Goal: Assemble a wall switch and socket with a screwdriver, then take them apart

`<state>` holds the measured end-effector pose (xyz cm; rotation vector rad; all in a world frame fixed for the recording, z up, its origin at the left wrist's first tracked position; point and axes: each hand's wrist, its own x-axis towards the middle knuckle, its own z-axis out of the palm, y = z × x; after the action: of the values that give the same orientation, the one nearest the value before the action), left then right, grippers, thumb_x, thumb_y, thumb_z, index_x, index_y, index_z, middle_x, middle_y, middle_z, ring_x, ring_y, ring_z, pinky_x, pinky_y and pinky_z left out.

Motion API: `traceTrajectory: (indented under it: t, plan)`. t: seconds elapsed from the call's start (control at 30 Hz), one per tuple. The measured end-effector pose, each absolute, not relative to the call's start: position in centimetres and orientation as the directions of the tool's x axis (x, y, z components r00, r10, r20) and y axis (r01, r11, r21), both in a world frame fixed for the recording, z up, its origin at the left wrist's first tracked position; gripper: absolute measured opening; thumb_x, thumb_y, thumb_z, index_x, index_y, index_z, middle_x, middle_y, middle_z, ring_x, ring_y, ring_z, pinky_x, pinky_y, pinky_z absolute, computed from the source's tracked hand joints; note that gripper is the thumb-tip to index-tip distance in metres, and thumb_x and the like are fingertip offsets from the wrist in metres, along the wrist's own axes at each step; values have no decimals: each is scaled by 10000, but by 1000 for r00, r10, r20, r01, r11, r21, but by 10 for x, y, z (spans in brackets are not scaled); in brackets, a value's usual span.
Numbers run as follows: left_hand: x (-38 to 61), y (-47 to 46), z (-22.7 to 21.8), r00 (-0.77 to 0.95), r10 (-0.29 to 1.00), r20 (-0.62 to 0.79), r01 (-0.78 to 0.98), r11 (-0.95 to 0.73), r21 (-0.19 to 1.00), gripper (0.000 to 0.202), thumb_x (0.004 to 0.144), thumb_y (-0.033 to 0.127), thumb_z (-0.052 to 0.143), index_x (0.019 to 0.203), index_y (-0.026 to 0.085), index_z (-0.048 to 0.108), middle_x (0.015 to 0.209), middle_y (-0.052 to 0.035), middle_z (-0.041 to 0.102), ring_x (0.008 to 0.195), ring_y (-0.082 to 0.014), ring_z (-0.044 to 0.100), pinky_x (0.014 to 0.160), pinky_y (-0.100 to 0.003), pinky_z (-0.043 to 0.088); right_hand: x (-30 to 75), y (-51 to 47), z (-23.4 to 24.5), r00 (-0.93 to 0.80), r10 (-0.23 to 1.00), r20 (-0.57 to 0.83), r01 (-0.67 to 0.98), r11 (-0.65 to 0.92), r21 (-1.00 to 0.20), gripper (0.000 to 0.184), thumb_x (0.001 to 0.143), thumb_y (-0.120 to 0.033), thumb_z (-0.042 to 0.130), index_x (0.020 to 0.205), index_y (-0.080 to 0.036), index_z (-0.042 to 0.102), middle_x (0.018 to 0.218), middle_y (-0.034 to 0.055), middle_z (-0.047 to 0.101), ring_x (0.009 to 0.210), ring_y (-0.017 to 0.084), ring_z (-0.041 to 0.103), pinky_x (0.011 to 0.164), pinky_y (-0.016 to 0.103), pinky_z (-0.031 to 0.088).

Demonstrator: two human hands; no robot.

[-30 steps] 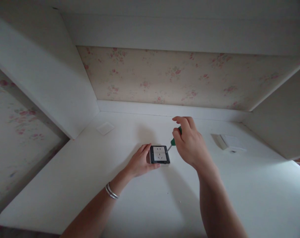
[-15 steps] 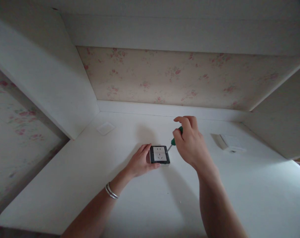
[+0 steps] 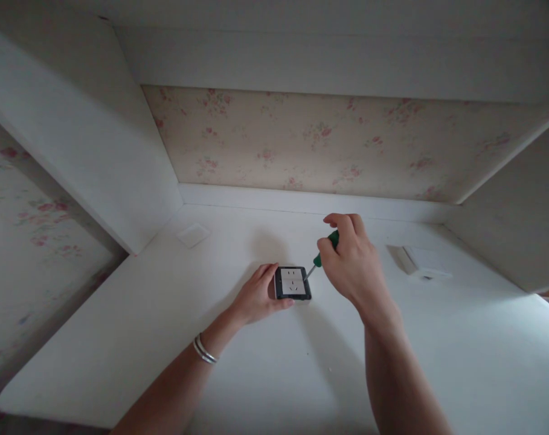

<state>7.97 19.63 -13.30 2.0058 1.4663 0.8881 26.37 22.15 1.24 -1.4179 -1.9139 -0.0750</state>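
A power socket [image 3: 293, 283] with a white centre and a black frame rests on the white tabletop. My left hand [image 3: 257, 295] grips it from the left, fingers at its far edge and thumb along its near edge. In my right hand [image 3: 350, 257] is a screwdriver [image 3: 318, 260] with a green handle, held between thumb and fingers. Its metal shaft slants down to the left, and the tip meets the right side of the socket's black frame. Whether the tip sits in a screw is too small to tell.
A flat white square plate [image 3: 193, 235] lies at the back left of the tabletop [image 3: 256, 386]. To the right sits a white box-like piece [image 3: 423, 262]. White panels rise at both sides, with floral wallpaper [image 3: 296, 142] behind.
The fingers of my right hand have shifted slightly on the screwdriver handle, moving a little right. My left hand and the socket stay in place.
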Motion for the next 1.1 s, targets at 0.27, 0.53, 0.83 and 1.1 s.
traceTrajectory:
  t: [0.27, 0.53, 0.83, 1.1]
  plan:
    - [79, 197, -134, 217, 952, 218, 641, -307, 704, 797, 700, 493, 711, 1353, 193, 366, 1334, -100, 429, 1235, -261, 411, 1066, -392, 352, 267, 223, 12, -151, 797, 584, 834, 420, -357, 273, 849, -215, 410, 1101, -199, 512, 1107, 86, 540, 759, 195, 569, 586, 302, 380]
    - [79, 198, -137, 217, 950, 223, 627, -311, 714, 839, 679, 485, 729, 1365, 188, 349, 1343, -115, 415, 1240, -272, 407, 1072, -414, 343, 264, 222, 12, -97, 794, 601, 849, 381, -367, 181, 880, -330, 450, 899, -208, 583, 929, 52, 561, 718, 176, 557, 602, 297, 384]
    - [79, 197, -135, 217, 949, 228, 601, -314, 735, 846, 664, 479, 741, 1362, 196, 356, 1332, -119, 424, 1234, -285, 411, 1066, -423, 347, 265, 224, 10, -103, 793, 600, 859, 376, -349, 199, 816, -272, 473, 981, -213, 568, 1029, 68, 551, 717, 182, 561, 585, 301, 381]
    - [79, 197, -135, 214, 952, 218, 604, -304, 736, 831, 673, 480, 732, 1363, 209, 358, 1336, -114, 421, 1238, -286, 407, 1064, -431, 347, 265, 223, 10, -126, 796, 591, 842, 401, -360, 325, 808, -218, 448, 1123, -214, 530, 1087, 90, 528, 776, 203, 574, 609, 314, 403]
